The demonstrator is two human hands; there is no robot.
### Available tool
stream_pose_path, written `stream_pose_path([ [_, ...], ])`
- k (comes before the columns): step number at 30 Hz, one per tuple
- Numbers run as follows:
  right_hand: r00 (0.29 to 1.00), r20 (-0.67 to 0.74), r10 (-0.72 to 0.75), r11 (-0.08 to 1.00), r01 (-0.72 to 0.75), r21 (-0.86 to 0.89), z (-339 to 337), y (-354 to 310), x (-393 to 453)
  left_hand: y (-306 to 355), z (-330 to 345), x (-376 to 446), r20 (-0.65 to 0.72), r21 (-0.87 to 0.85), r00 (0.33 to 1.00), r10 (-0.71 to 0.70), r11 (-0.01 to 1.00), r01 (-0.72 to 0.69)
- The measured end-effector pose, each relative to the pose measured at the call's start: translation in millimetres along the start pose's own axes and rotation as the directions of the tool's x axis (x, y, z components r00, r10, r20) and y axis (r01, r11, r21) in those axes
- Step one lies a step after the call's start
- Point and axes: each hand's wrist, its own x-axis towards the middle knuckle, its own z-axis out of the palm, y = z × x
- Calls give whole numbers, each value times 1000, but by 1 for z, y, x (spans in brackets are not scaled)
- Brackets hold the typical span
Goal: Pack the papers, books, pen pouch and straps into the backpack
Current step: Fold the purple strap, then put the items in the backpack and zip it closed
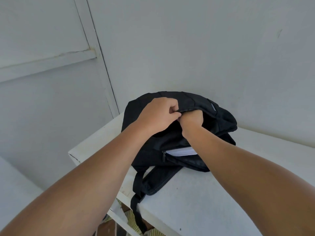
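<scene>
A black backpack (219,120) lies on a white table (204,201), pushed against the wall. My left hand (158,114) pinches the edge of its top opening. My right hand (192,120) reaches into that opening with its fingers hidden inside the bag. White paper edges (180,152) show through a partly unzipped lower compartment, beside a zipper pull (164,155). A black shoulder strap (153,183) trails over the table's front edge and hangs down. No pen pouch or loose books are in view.
A pale wall (204,48) stands right behind the bag. A white panelled door (42,65) is at the left. Below the table's edge I see white rails and striped yellow-green cloth (131,218).
</scene>
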Motion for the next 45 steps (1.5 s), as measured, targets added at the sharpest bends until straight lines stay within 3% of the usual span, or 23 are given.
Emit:
stream_pose_path([
  [6,980,200,-21,970,-29,243,0,30,-2,-9,15,-3,132,138,988,-77,989,58],
  [9,966,209,-154,980,123,154,-4,44,-6,-15,27,-10,112,181,985,-131,977,109],
  [14,946,130,-298,945,273,182,-9,67,-23,-13,29,-15,87,173,981,-175,972,158],
  [17,853,13,-522,847,517,124,-7,74,-46,-15,15,-29,11,32,974,-228,973,227],
  [20,729,57,-682,726,666,168,-2,73,-65,-32,5,-57,-229,170,935,-272,934,313],
  [22,656,103,-748,664,736,135,7,69,-74,-46,4,-77,-231,218,908,-350,891,399],
  [24,631,184,-754,649,758,58,18,64,-80,-54,6,-94,-150,175,891,-428,876,450],
  [27,709,309,-634,738,674,-35,31,59,-80,-55,11,-107,-82,151,894,-441,881,448],
  [29,753,327,-572,777,624,-79,34,55,-78,-56,17,-109,-81,166,892,-445,876,452],
  [33,762,347,-546,770,620,-149,35,51,-78,-60,20,-110,-96,191,896,-434,875,445],
  [38,721,335,-607,707,682,-189,34,52,-84,-58,22,-109,-105,229,911,-400,881,413],
  [41,619,288,-731,592,785,-185,36,59,-90,-57,23,-109,-131,218,906,-402,880,422],
  [43,555,333,-762,512,832,-213,37,63,-91,-58,23,-111,-147,211,903,-405,878,428],
  [45,567,386,-728,527,822,-215,38,63,-90,-59,22,-113,-155,160,895,-419,883,442],
])
